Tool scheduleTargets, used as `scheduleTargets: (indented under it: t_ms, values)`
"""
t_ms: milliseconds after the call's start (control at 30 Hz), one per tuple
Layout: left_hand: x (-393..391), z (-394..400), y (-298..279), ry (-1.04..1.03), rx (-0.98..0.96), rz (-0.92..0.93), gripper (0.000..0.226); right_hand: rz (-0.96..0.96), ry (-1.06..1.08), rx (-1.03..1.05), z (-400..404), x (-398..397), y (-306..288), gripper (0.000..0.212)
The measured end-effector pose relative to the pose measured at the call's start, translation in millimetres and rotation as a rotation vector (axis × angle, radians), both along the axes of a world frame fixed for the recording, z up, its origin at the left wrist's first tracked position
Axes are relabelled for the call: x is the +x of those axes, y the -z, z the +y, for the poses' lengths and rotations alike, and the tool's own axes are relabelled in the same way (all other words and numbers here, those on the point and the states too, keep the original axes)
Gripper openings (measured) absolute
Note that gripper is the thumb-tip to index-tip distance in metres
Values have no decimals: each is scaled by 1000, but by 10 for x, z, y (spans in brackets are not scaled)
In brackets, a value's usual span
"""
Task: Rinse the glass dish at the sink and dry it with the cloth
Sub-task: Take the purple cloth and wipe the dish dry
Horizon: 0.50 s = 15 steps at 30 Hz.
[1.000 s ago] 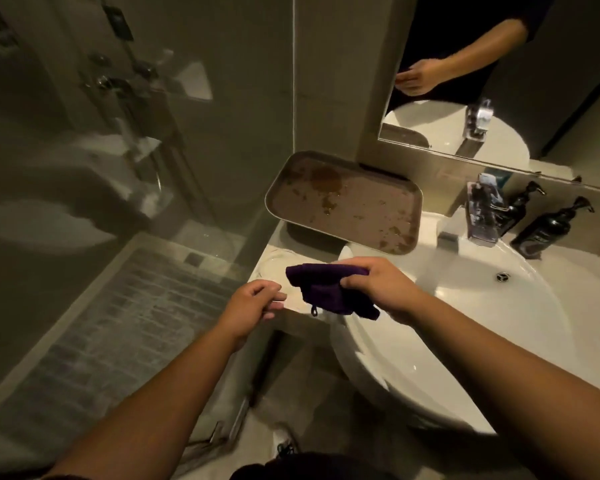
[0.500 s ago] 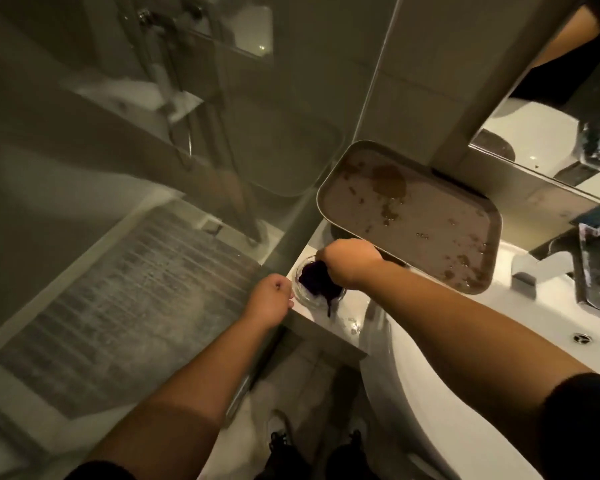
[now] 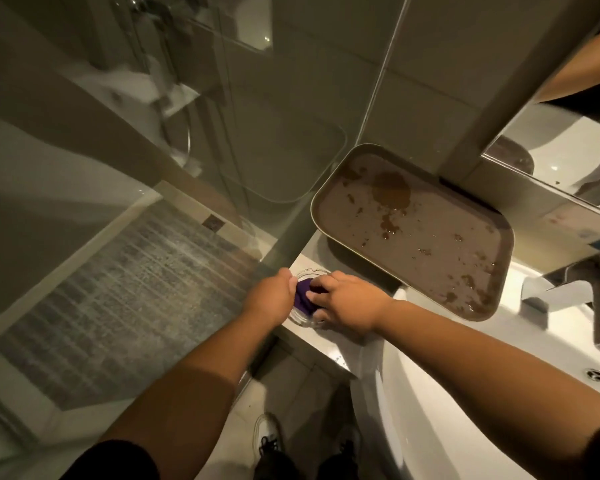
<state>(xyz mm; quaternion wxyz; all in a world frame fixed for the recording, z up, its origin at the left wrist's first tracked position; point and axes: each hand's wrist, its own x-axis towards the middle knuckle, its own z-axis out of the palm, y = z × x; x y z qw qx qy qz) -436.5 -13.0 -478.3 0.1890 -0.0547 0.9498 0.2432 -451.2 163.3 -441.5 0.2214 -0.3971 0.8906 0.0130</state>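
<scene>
Both hands (image 3: 347, 301) on cloth (image 3: 303, 297)

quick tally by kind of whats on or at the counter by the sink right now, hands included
hands: 2, left hand and right hand
cloth: 1, purple cloth
glass dish: 1, glass dish
tray: 1, brown tray
tap: 1, tap
total: 6

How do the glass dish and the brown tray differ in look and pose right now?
The glass dish is small, round and clear; the brown tray is large, rectangular and opaque. The dish lies flat on the counter ledge under both hands, with the purple cloth inside; the tray leans tilted toward the wall, untouched. The tray carries wet blotches. Both sit left of the sink basin.
</scene>
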Motion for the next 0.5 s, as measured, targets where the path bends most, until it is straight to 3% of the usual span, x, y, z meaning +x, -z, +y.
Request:
scheduleTargets:
  t_ms: [133,367,500]
  values:
    - [-9,55,-26,55,-112,-10,34,-30,11,49,-47,-108,-58,43]
    - [107,166,-6,-99,-67,-14,28,-94,602,-129,-292,284,135,33]
    - [234,149,1,-209,32,-63,30,-236,449,-107,-194,102,62,35]
